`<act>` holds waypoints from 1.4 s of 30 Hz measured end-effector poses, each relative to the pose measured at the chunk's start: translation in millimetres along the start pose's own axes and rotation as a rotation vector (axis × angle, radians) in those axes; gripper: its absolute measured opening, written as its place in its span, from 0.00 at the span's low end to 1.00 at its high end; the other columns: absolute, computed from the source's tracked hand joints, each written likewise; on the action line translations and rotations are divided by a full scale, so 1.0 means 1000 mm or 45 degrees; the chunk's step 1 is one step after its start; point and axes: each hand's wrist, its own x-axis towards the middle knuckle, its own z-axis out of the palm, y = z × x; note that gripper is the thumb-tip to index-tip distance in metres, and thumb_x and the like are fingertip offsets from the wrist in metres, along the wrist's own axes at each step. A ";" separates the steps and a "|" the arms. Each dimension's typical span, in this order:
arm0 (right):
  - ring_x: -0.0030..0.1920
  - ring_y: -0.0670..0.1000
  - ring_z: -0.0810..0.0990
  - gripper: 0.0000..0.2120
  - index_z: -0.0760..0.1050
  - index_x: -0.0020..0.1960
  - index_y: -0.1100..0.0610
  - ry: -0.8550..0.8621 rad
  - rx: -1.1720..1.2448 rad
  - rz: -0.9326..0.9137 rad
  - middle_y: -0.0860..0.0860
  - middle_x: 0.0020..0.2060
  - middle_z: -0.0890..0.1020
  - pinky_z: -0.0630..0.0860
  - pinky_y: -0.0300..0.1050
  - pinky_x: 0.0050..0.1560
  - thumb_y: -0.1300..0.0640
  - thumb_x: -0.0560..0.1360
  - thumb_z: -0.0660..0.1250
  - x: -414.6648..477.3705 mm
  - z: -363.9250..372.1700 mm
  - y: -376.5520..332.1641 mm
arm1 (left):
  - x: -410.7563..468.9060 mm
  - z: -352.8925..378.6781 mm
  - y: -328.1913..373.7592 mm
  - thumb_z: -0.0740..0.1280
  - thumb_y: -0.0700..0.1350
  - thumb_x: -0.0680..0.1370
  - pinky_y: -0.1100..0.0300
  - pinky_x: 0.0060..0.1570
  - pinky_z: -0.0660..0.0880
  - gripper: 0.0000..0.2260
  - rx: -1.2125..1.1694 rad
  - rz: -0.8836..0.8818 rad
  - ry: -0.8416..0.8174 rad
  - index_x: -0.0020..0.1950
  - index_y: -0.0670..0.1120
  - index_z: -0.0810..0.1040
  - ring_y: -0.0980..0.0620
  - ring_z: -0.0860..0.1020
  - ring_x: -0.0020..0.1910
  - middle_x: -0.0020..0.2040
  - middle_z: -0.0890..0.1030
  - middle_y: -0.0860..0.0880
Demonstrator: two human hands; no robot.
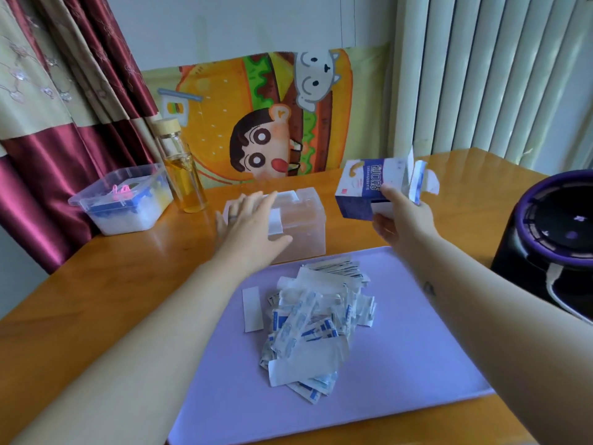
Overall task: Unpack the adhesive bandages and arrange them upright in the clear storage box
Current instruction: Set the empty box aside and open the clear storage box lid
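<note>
- Head view: left hand, fingers spread, rests on the clear storage box just beyond the far edge of the mat; right hand grips the carton.
- The bandages lie heaped mid-mat; best steady the box and open it fully.

a home room: satin curtains, a cartoon cloth and a wooden table.
</note>
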 end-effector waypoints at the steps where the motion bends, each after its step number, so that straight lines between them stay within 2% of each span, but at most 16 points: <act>1: 0.32 0.50 0.75 0.13 0.74 0.52 0.55 0.033 -0.019 0.078 0.55 0.41 0.80 0.75 0.38 0.30 0.52 0.70 0.72 0.006 -0.002 0.006 | 0.002 0.005 -0.003 0.65 0.59 0.75 0.38 0.72 0.47 0.34 0.014 -0.027 -0.060 0.76 0.56 0.53 0.48 0.48 0.76 0.76 0.54 0.53; 3: 0.31 0.49 0.75 0.15 0.74 0.53 0.56 0.071 -0.089 0.173 0.55 0.40 0.80 0.75 0.39 0.29 0.51 0.71 0.71 0.017 -0.005 0.014 | 0.008 0.012 -0.007 0.64 0.59 0.75 0.37 0.71 0.46 0.32 0.028 -0.038 -0.105 0.76 0.57 0.54 0.49 0.48 0.76 0.77 0.53 0.53; 8: 0.34 0.51 0.77 0.13 0.68 0.56 0.59 0.142 -0.240 0.188 0.55 0.38 0.74 0.76 0.43 0.38 0.54 0.76 0.66 0.035 -0.010 0.018 | 0.019 0.021 -0.014 0.63 0.56 0.77 0.40 0.72 0.46 0.31 0.130 -0.057 -0.188 0.76 0.57 0.53 0.48 0.47 0.76 0.78 0.51 0.52; 11: 0.39 0.52 0.79 0.21 0.67 0.65 0.62 0.195 -0.337 0.169 0.56 0.46 0.74 0.78 0.45 0.41 0.56 0.75 0.66 0.040 -0.015 0.016 | 0.024 0.028 -0.017 0.63 0.56 0.77 0.43 0.73 0.50 0.31 0.225 -0.005 -0.183 0.77 0.55 0.52 0.47 0.48 0.76 0.78 0.52 0.51; 13: 0.47 0.54 0.80 0.27 0.65 0.70 0.60 0.287 -0.497 0.065 0.56 0.54 0.74 0.78 0.48 0.52 0.54 0.74 0.66 0.041 -0.018 0.015 | 0.028 0.031 -0.016 0.63 0.55 0.78 0.45 0.72 0.52 0.31 0.284 0.039 -0.146 0.77 0.54 0.52 0.45 0.50 0.76 0.78 0.54 0.50; 15: 0.56 0.54 0.77 0.26 0.65 0.70 0.56 0.333 -0.736 -0.161 0.55 0.64 0.69 0.72 0.52 0.62 0.53 0.73 0.64 0.035 -0.015 0.013 | 0.032 0.034 -0.015 0.64 0.54 0.78 0.47 0.70 0.55 0.31 0.354 0.076 -0.112 0.77 0.52 0.53 0.44 0.54 0.75 0.77 0.56 0.49; 17: 0.59 0.51 0.74 0.19 0.69 0.66 0.54 0.204 -0.958 -0.429 0.53 0.65 0.69 0.68 0.43 0.63 0.55 0.76 0.63 0.024 -0.003 0.010 | 0.038 0.038 -0.013 0.64 0.53 0.77 0.47 0.68 0.61 0.30 0.441 0.096 -0.092 0.76 0.50 0.55 0.43 0.62 0.72 0.74 0.62 0.46; 19: 0.58 0.48 0.72 0.16 0.72 0.64 0.52 -0.095 -1.170 -0.583 0.50 0.62 0.72 0.69 0.34 0.51 0.56 0.76 0.63 0.014 0.016 0.011 | 0.043 0.042 -0.011 0.64 0.50 0.78 0.48 0.63 0.67 0.26 0.534 0.100 -0.069 0.73 0.47 0.59 0.41 0.69 0.66 0.68 0.68 0.45; 20: 0.58 0.49 0.73 0.17 0.71 0.64 0.52 -0.247 -1.276 -0.638 0.50 0.63 0.72 0.71 0.35 0.50 0.56 0.76 0.64 0.010 0.024 0.015 | 0.044 0.043 -0.010 0.64 0.48 0.78 0.48 0.59 0.70 0.23 0.585 0.107 -0.052 0.71 0.46 0.62 0.41 0.72 0.63 0.65 0.70 0.44; 22: 0.62 0.54 0.72 0.24 0.67 0.69 0.51 -0.457 -1.544 -0.725 0.54 0.70 0.65 0.74 0.45 0.57 0.55 0.74 0.67 0.007 0.038 0.024 | 0.047 0.043 -0.010 0.63 0.43 0.77 0.50 0.51 0.73 0.19 0.660 0.135 -0.017 0.67 0.45 0.65 0.40 0.76 0.56 0.60 0.73 0.44; 25: 0.71 0.58 0.63 0.32 0.57 0.74 0.47 -0.583 -1.844 -0.777 0.53 0.76 0.53 0.73 0.54 0.60 0.55 0.74 0.67 0.012 0.048 0.036 | 0.051 0.038 -0.012 0.63 0.43 0.77 0.53 0.40 0.71 0.16 0.702 0.195 -0.010 0.65 0.45 0.67 0.40 0.79 0.51 0.56 0.74 0.44; 26: 0.71 0.58 0.63 0.33 0.55 0.75 0.46 -0.603 -1.889 -0.763 0.53 0.76 0.53 0.74 0.54 0.59 0.55 0.75 0.66 0.015 0.049 0.039 | 0.051 0.036 -0.013 0.63 0.43 0.77 0.54 0.38 0.69 0.17 0.702 0.211 -0.021 0.65 0.46 0.67 0.40 0.79 0.51 0.57 0.75 0.45; 30: 0.61 0.56 0.73 0.36 0.51 0.76 0.45 -0.662 -1.893 -0.669 0.54 0.70 0.66 0.76 0.52 0.54 0.57 0.75 0.66 0.019 0.050 0.046 | 0.053 0.030 -0.013 0.63 0.44 0.77 0.54 0.37 0.67 0.17 0.692 0.236 -0.074 0.65 0.46 0.67 0.40 0.78 0.51 0.57 0.74 0.45; 33: 0.55 0.54 0.76 0.34 0.53 0.75 0.45 -0.630 -1.832 -0.688 0.54 0.67 0.69 0.77 0.50 0.50 0.58 0.75 0.65 0.019 0.052 0.047 | 0.053 0.029 -0.010 0.63 0.42 0.76 0.54 0.36 0.67 0.16 0.697 0.219 -0.107 0.64 0.45 0.68 0.40 0.78 0.50 0.55 0.74 0.44; 37: 0.52 0.54 0.77 0.31 0.56 0.75 0.47 -0.572 -1.850 -0.715 0.55 0.61 0.76 0.78 0.49 0.47 0.61 0.76 0.62 0.017 0.055 0.046 | 0.058 0.026 -0.008 0.62 0.38 0.75 0.54 0.35 0.67 0.15 0.673 0.212 -0.164 0.61 0.43 0.69 0.40 0.78 0.48 0.52 0.74 0.43; 42: 0.46 0.53 0.78 0.31 0.57 0.74 0.49 -0.546 -1.721 -0.645 0.54 0.49 0.79 0.79 0.50 0.46 0.62 0.74 0.63 0.017 0.056 0.047 | 0.070 0.016 -0.012 0.60 0.39 0.77 0.55 0.37 0.70 0.18 0.586 0.225 -0.227 0.67 0.44 0.68 0.40 0.77 0.50 0.55 0.77 0.41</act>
